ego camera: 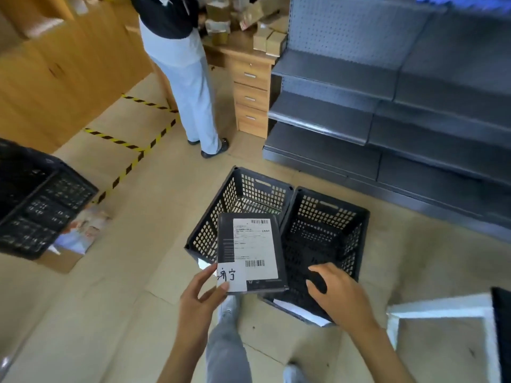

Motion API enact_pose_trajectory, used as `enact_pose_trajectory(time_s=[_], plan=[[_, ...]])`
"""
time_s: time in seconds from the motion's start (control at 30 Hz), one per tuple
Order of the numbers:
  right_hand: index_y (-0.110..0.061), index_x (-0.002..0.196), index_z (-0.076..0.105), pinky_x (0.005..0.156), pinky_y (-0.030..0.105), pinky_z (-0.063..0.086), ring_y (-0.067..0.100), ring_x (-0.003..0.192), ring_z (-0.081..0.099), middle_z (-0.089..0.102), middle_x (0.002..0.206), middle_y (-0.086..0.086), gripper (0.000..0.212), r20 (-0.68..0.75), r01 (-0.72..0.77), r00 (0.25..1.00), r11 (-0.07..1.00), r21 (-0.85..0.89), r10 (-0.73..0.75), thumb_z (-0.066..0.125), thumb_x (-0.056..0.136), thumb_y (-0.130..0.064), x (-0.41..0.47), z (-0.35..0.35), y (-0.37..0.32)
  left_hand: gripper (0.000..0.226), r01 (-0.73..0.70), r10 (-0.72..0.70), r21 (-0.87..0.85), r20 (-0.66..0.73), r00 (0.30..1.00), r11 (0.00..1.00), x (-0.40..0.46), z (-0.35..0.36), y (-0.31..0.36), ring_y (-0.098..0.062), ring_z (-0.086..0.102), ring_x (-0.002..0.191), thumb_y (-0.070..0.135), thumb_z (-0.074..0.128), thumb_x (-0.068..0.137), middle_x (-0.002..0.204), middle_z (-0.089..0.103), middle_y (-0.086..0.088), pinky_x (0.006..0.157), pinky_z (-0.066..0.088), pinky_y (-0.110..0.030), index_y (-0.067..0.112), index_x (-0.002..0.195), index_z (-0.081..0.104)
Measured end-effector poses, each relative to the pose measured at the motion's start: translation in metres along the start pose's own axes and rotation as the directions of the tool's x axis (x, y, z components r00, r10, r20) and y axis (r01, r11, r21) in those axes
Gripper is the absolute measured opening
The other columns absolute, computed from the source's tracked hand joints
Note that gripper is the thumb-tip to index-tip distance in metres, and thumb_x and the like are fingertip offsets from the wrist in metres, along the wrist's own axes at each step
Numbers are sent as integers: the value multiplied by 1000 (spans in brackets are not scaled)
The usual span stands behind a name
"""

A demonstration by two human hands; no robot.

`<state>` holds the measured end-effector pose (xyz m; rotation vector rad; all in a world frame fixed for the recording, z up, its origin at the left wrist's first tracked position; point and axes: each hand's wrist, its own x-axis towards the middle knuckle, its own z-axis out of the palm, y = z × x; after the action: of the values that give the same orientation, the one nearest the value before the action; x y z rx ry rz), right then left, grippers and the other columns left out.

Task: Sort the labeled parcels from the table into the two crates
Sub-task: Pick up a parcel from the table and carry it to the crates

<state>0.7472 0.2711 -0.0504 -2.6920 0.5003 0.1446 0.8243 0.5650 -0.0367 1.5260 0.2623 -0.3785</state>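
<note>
Left hand (200,295) pinches the dark flat parcel (250,252) by its near corner, above the left crate (210,214); right hand (336,293) hovers loose-fingered and empty over the right crate (359,236). Read the handwritten tag first — then lower it flat into the matching crate. White shipping label — barcodes up.
</note>
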Motion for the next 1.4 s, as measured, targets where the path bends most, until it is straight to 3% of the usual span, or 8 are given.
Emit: enact_pose_trajectory(time_s=[0.23,0.6,0.73,0.87,1.07,1.23,1.33,1.4], plan=[[-32,120,68,69,31,57,12,98,68,66,114,-14,32,34,-118,992,986,-119,123,64,93,-47,60,2,-48,45,75,-82,53,164,983,996,137,-19,34,-12,77,91,-1,79,86,102,78,13,71,59,-21,22,124,71],[-33,139,54,87,28,55,11,116,61,60,132,-12,42,189,-230,953,972,-51,235,51,100,-48,160,66,-50,46,171,-213,196,214,953,966,293,17,7,-23,77,99,4,79,87,111,79,9,83,63,-40,28,125,70],[-26,158,33,111,31,44,11,143,43,38,161,-9,60,310,-265,913,963,-46,266,46,104,-47,204,125,-23,48,175,-232,257,212,949,950,354,39,-52,-15,76,102,8,82,85,120,76,10,90,58,-35,36,123,72],[-23,164,8,118,38,37,13,156,14,6,171,-5,72,387,-235,885,966,-105,258,41,105,-47,240,186,7,47,172,-236,272,222,946,947,406,58,-118,-1,73,96,4,80,86,116,71,20,93,57,-30,31,123,71],[-20,161,-17,123,41,26,14,157,-9,-27,167,-6,84,437,-202,863,966,-160,253,38,105,-51,265,254,26,51,178,-264,356,210,941,918,473,77,-207,-22,68,116,24,84,78,136,65,5,101,56,-49,57,113,69],[-24,156,-30,127,40,19,14,155,-19,-42,160,-9,93,383,-242,883,962,-126,272,38,103,-58,256,281,26,51,176,-269,363,224,937,915,510,96,-252,-20,69,113,18,82,80,134,64,7,95,60,-39,54,113,70],[-29,151,-38,128,39,16,13,153,-26,-48,154,-14,95,383,-255,882,961,-105,276,38,103,-60,253,284,28,56,201,-289,364,207,935,909,525,104,-270,-12,67,113,14,80,83,134,64,8,76,61,-21,44,129,66],[-31,149,-40,128,38,14,12,152,-28,-52,151,-17,96,393,-267,876,960,-83,278,38,103,-60,254,285,28,65,222,-306,344,215,927,912,536,107,-282,-12,63,124,13,79,84,137,65,12,86,61,-25,42,139,60]])
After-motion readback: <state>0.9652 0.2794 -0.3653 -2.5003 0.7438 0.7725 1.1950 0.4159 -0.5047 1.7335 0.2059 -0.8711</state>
